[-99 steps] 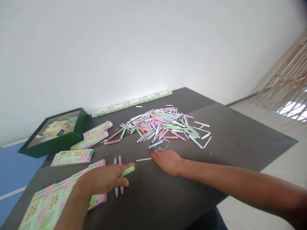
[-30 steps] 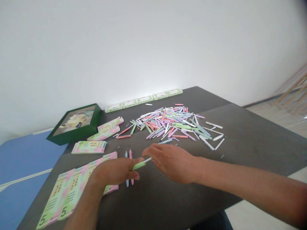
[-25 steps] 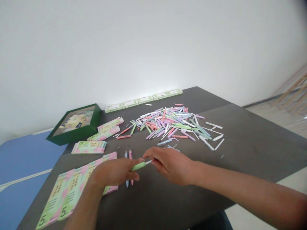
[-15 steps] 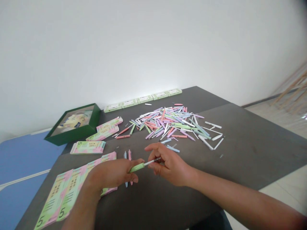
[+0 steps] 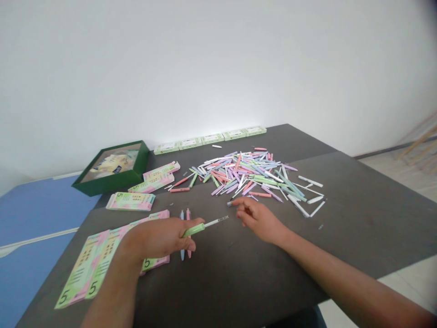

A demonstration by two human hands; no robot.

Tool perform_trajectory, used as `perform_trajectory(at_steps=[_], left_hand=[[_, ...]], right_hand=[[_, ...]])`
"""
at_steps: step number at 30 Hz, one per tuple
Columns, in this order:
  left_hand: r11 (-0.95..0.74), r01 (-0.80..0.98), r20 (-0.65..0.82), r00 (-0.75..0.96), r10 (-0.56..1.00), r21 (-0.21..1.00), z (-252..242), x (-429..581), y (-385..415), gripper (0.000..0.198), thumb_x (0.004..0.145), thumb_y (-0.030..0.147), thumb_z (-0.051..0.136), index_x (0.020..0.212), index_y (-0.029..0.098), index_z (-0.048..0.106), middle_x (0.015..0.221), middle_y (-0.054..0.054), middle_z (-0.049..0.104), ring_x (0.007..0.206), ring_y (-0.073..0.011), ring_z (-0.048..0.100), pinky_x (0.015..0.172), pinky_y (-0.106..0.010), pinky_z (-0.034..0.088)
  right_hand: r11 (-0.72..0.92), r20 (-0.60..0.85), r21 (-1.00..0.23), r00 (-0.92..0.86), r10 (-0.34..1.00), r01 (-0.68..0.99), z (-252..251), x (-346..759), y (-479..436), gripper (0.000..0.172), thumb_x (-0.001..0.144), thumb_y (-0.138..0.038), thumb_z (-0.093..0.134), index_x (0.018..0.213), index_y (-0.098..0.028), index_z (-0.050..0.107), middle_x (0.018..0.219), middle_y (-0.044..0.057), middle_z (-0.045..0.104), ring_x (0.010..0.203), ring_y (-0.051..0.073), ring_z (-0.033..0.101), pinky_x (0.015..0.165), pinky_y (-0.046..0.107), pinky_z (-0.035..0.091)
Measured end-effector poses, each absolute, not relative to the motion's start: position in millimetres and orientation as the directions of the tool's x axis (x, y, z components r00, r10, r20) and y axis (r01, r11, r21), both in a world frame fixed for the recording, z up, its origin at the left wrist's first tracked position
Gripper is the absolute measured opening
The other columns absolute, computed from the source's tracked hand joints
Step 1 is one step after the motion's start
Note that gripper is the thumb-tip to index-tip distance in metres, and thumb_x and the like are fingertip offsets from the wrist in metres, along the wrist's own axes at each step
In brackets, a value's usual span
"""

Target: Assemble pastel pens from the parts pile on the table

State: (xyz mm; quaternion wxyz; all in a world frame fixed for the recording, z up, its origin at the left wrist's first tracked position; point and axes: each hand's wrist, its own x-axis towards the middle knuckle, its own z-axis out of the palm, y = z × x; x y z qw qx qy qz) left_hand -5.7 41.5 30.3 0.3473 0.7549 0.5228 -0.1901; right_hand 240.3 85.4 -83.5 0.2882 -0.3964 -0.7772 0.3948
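Note:
My left hand (image 5: 159, 237) is closed around a pale green pen barrel (image 5: 193, 229), with a thin white refill (image 5: 215, 222) sticking out of its end toward the right. My right hand (image 5: 261, 219) lies apart from it, low over the dark table (image 5: 344, 218). Its fingers are loosely spread and its fingertips rest at a small pale piece (image 5: 230, 203) by the near edge of a pile of pastel pen parts (image 5: 252, 175). A blue pen (image 5: 182, 214) and a pink pen (image 5: 188, 213) lie side by side just beyond my left hand.
Flat pink-and-green cartons marked 5 lie at the left (image 5: 131, 201) and under my left forearm (image 5: 99, 259). A green tray-like box (image 5: 112, 167) sits at the back left. A row of small green boxes (image 5: 208, 139) lines the wall. A blue surface (image 5: 30, 214) adjoins the table.
My right hand pushed the white refill into the green barrel, then let go and moved right toward the pile. The left hand kept hold of the barrel.

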Motion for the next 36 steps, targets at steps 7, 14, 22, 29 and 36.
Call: perform_trajectory(at_steps=[7, 14, 22, 29, 36], left_hand=[[-0.244, 0.926, -0.604, 0.373, 0.704, 0.287, 29, -21, 44, 0.052, 0.087, 0.04, 0.041, 0.135, 0.021, 0.04, 0.128, -0.008, 0.053, 0.107, -0.025, 0.053, 0.09, -0.031, 0.037], [-0.234, 0.935, -0.553, 0.348, 0.757, 0.268, 30, -32, 44, 0.065, 0.086, 0.051, 0.038, 0.142, 0.019, 0.027, 0.111, -0.008, 0.062, 0.094, -0.0232, 0.057, 0.079, -0.028, 0.042], [-0.158, 0.94, -0.544, 0.306, 0.782, 0.302, 37, -51, 43, 0.059, 0.085, 0.053, 0.038, 0.133, 0.018, 0.04, 0.082, -0.003, 0.066, 0.077, -0.0221, 0.058, 0.069, -0.026, 0.041], [-0.149, 0.94, -0.516, 0.296, 0.804, 0.308, 37, -64, 43, 0.059, 0.085, 0.059, 0.034, 0.126, 0.019, 0.046, 0.081, -0.003, 0.064, 0.073, -0.0215, 0.056, 0.065, -0.025, 0.039], [-0.148, 0.943, -0.496, 0.285, 0.82, 0.298, 40, -65, 41, 0.047, 0.085, 0.054, 0.038, 0.111, 0.018, 0.054, 0.071, -0.001, 0.06, 0.065, -0.0178, 0.054, 0.057, -0.023, 0.038]], right_hand=[[0.338, 0.046, -0.395, -0.349, 0.936, 0.854, -77, 222, 169, 0.026, 0.087, -0.023, 0.035, 0.095, -0.015, 0.058, 0.086, 0.007, 0.065, 0.077, 0.016, 0.057, 0.066, 0.025, 0.038], [0.372, -0.028, -0.26, -0.392, 0.92, 0.891, -75, 160, 213, 0.028, 0.085, -0.027, 0.044, 0.101, -0.01, 0.061, 0.096, 0.017, 0.066, 0.086, 0.023, 0.06, 0.071, 0.029, 0.04], [0.424, -0.067, -0.184, -0.442, 0.895, 0.887, -72, 148, 249, 0.035, 0.088, -0.029, 0.038, 0.099, -0.006, 0.062, 0.104, 0.02, 0.063, 0.096, 0.025, 0.057, 0.077, 0.029, 0.04], [0.508, -0.061, -0.134, -0.519, 0.852, 0.851, -76, 141, 256, 0.032, 0.089, -0.024, 0.037, 0.106, -0.008, 0.058, 0.104, 0.017, 0.062, 0.093, 0.022, 0.057, 0.074, 0.027, 0.04], [0.722, -0.021, -0.122, -0.729, 0.685, 0.681, -86, 116, 246, 0.027, 0.083, -0.016, 0.045, 0.107, -0.013, 0.058, 0.112, 0.014, 0.056, 0.101, 0.022, 0.053, 0.081, 0.03, 0.039]])
